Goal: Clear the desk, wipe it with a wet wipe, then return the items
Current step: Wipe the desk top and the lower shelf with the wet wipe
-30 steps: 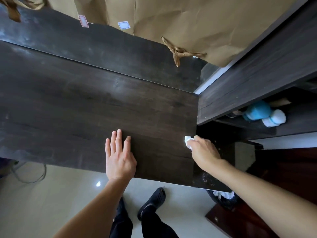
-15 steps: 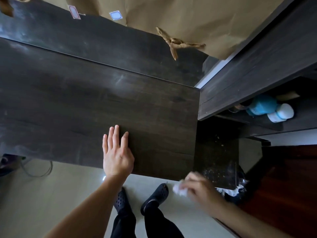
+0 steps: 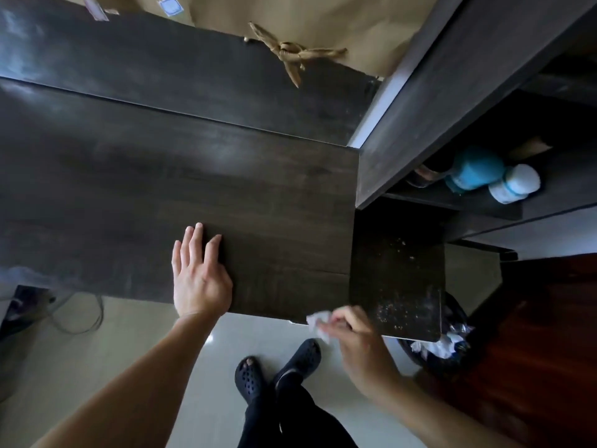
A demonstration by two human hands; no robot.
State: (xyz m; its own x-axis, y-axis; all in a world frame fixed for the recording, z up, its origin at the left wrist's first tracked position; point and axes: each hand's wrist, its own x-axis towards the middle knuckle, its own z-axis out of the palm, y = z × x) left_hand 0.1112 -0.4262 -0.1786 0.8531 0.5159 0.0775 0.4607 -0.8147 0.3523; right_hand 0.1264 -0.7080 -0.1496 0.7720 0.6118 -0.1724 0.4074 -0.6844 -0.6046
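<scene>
The dark wooden desk [image 3: 161,189] fills the upper left of the head view, with nothing standing on its top. My left hand [image 3: 198,276] lies flat with straight fingers on the desk near its front edge. My right hand [image 3: 355,341] pinches a crumpled white wet wipe [image 3: 318,323] just off the desk's front right corner, over the floor. A lower dark side surface [image 3: 397,286], speckled with crumbs, adjoins the desk on the right.
A black bin [image 3: 442,347] with crumpled white paper stands below the side surface. A blue and a white container [image 3: 484,176] sit on a shelf at right. Brown paper bags [image 3: 323,17] stand behind the desk. Cables [image 3: 77,315] lie on the floor at left. My dark clogs [image 3: 277,370] are below.
My right hand drew the wipe from the desk's right edge back toward me, off the front edge, and now hovers by the front right corner. My left hand stayed flat in place.
</scene>
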